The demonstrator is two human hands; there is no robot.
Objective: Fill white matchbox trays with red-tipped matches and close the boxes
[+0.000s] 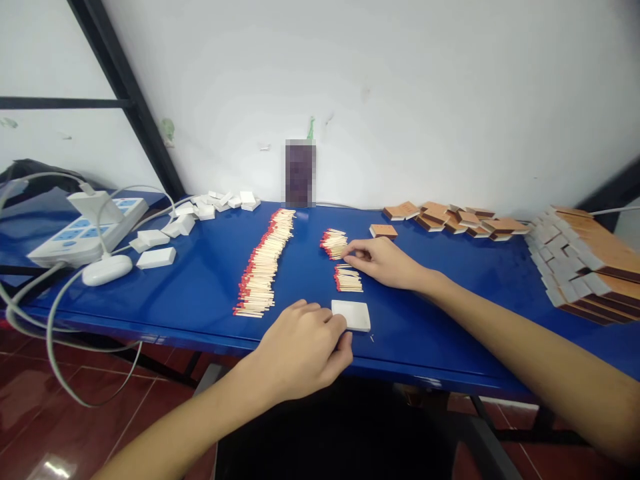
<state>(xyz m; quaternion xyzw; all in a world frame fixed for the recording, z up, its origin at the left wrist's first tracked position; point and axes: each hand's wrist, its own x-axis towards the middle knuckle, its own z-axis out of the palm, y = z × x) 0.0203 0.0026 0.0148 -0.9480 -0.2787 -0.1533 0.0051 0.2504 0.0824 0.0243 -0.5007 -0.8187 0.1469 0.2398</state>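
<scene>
A small white matchbox tray (353, 315) lies near the table's front edge. My left hand (305, 347) is curled at its left end, fingers closed on that corner; the fingertips are partly hidden. Beyond the tray, my right hand (377, 259) pinches at the stick ends of a small heap of red-tipped matches (333, 244). How many matches are between the fingers is hidden. A second small bunch of matches (349, 279) lies between the heap and the tray. To the left, a long row of matches (263, 267) runs from front to back, heads leftward.
Loose white trays (156, 257) lie at the back left beside a power strip (90, 233) with cables. Brown matchboxes (440, 217) are scattered along the wall, and stacked matchboxes (590, 260) stand at far right. A blurred dark rectangle (300, 173) leans on the wall.
</scene>
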